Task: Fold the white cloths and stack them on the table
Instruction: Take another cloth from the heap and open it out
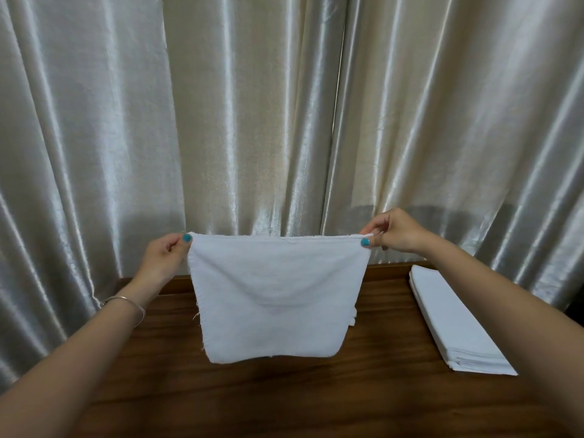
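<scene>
Before you, a dark wooden table (379,390) meets satin curtains (252,121); your left hand (164,254) and right hand (395,232) pinch the hanging white cloth (275,298) by its top corners, beside a folded stack (455,324).

Satin curtains (252,121) — dark wooden table (284,399)

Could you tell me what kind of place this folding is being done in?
Probably a home or hotel room, though I can't be sure: shiny cream curtains hang right behind a dark wooden table, and a stack of folded white cloths lies on it.
</scene>
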A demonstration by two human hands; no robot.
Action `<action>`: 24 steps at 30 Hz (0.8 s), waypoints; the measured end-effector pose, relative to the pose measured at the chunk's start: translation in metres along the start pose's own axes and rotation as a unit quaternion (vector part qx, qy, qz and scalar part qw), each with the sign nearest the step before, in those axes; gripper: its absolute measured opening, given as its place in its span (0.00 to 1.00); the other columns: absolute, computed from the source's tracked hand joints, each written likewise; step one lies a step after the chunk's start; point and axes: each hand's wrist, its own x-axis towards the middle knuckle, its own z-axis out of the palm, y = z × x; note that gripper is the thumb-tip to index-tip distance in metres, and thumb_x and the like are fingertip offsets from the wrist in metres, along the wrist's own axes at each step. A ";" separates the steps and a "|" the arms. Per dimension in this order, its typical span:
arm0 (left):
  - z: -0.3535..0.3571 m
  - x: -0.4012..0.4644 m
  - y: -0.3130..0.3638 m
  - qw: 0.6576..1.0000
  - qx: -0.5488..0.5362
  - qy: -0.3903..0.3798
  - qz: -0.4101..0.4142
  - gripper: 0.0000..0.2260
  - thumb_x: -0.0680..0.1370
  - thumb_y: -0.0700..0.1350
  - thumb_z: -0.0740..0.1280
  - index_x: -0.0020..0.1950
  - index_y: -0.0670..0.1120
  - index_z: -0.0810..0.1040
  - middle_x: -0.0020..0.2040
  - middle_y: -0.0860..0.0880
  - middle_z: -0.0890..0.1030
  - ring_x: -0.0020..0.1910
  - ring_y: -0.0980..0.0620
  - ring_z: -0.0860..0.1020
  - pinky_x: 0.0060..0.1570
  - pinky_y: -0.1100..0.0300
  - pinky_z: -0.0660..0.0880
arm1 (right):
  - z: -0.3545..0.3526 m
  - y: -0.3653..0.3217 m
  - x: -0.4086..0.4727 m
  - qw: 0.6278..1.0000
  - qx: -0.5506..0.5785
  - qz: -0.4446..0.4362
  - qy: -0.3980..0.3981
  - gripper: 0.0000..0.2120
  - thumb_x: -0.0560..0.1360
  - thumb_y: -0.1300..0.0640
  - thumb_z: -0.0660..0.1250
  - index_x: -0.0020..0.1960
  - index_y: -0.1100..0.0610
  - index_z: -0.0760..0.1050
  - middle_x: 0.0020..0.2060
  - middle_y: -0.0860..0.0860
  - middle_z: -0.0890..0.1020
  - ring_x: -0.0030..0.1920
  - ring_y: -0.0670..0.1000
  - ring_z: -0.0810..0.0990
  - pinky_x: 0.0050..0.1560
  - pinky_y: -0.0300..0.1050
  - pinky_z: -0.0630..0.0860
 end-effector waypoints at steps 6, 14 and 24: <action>-0.001 0.007 0.012 0.988 -0.053 -0.124 -0.072 0.15 0.81 0.47 0.59 0.37 0.42 0.69 0.26 0.43 0.81 0.23 0.56 0.80 0.25 0.68 0.76 | -0.017 0.008 -0.002 0.997 0.050 0.042 -0.028 0.04 0.71 0.66 0.73 0.47 0.63 0.83 0.34 0.57 0.82 0.29 0.49 0.76 0.30 0.40 0.76; 0.025 0.027 0.019 0.964 -0.097 -0.204 -0.141 0.12 0.80 0.46 0.60 0.39 0.42 0.69 0.35 0.37 0.83 0.44 0.44 0.85 0.36 0.64 0.81 | -0.016 0.030 0.013 0.976 0.111 0.146 -0.113 0.03 0.80 0.64 0.62 0.51 0.63 0.71 0.41 0.61 0.86 0.46 0.53 0.86 0.42 0.44 0.83; 0.067 0.050 0.032 0.968 -0.169 -0.150 -0.113 0.10 0.82 0.41 0.57 0.57 0.37 0.73 0.49 0.35 0.81 0.42 0.52 0.85 0.46 0.60 0.81 | -0.017 0.048 0.033 0.984 0.139 0.097 0.063 0.06 0.76 0.66 0.68 0.46 0.59 0.70 0.52 0.61 0.80 0.52 0.55 0.83 0.56 0.51 0.80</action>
